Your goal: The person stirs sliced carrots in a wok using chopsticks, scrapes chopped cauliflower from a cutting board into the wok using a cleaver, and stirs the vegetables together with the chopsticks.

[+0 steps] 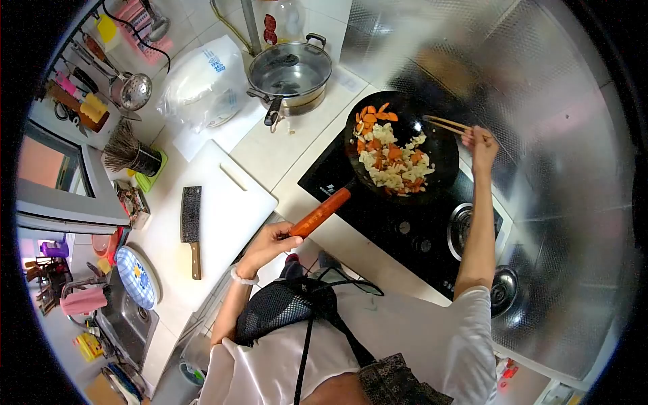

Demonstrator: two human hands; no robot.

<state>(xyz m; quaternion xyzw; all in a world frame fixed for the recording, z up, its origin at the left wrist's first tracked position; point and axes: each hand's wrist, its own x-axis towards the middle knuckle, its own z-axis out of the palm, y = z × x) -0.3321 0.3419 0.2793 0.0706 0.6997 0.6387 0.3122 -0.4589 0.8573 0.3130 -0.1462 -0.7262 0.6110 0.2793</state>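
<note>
Closed around the rear end of the reddish-brown wooden handle (pixel 322 211), the left hand (pixel 271 246) grips it with the thumb on the near side, and the round black wok (pixel 439 172) lies forward and to the right of that grip, over the black glass cooktop (pixel 378 226). The right hand (pixel 480 145) is closed on a pair of light wooden chopsticks (pixel 449 124) near their rear ends, just outside the wok's right rim. Their tips reach inward over the dark interior (whether they touch the metal, I cannot tell). Orange carrot slices (pixel 368 119) sit toward the far left of the wok, and pale yellow chunks (pixel 388 177) mixed with more orange pieces spread through its middle and near side, apart from the chopstick tips.

The handle's end is hidden in the left palm, and the wok covers whatever burner is beneath it. Some right-hand fingers overlap, so their exact hold is hard to make out. Silvery embossed panels (pixel 560 196) look blurred on the right, and the round dark border cuts off the scene's outer edges.
</note>
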